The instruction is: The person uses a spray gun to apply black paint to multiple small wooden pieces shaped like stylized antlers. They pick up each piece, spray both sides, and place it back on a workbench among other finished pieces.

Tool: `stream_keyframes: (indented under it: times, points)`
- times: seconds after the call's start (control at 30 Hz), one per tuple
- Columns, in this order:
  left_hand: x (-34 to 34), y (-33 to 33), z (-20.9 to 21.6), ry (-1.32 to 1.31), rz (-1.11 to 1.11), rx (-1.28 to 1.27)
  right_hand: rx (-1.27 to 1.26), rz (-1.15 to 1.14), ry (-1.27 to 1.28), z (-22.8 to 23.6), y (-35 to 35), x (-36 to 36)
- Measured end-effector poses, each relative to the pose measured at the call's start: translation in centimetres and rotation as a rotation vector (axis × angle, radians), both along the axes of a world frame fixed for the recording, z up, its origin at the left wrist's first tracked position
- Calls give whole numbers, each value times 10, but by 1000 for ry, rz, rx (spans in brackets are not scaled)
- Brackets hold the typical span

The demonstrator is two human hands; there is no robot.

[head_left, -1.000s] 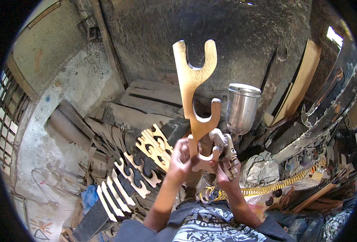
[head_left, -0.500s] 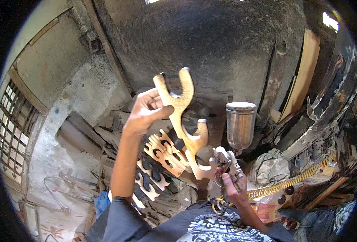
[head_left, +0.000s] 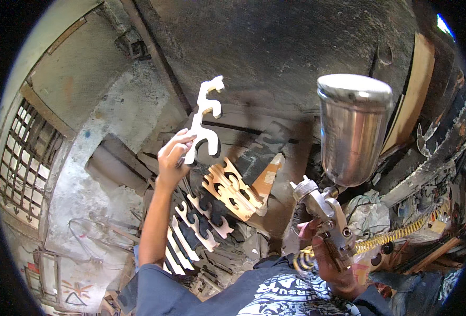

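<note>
My left hand is closed on the lower end of a pale wooden bracket with several curved hook cutouts. The bracket points up, away from me, and its face is brightly lit. To the right, my right hand is wrapped around the handle of a metal spray gun; the trigger finger is partly hidden. A shiny silver cup sits on top of the gun. The gun's nozzle end is turned left, apart from the bracket. Below lie more wooden hook brackets, side by side.
Pale wooden strips lie near my left forearm. A yellow coiled hose runs right from the gun, past a crumpled plastic bag. Brown cardboard lies beyond the brackets. A dark wall stands behind; a barred window is far left.
My left hand has moved farther out and swung the bracket round, from hanging down beside the gun to pointing up. The spray gun has come up closer to the camera and turned left.
</note>
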State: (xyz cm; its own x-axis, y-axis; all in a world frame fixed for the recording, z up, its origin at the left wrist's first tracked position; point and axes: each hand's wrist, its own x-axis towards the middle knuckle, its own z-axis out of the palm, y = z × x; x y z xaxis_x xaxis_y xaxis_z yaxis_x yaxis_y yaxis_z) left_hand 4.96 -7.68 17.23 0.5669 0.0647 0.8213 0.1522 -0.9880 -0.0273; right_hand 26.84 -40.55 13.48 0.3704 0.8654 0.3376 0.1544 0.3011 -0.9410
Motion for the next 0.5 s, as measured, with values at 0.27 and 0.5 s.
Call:
stream_keyframes:
  times: [0.27,0.5]
  points:
    - [-7,1,-34,-266,-10,-7,71,170,7,36,23,-14]
    - [-15,-4,-36,-255,-5,58,2,121,33,35,40,-15]
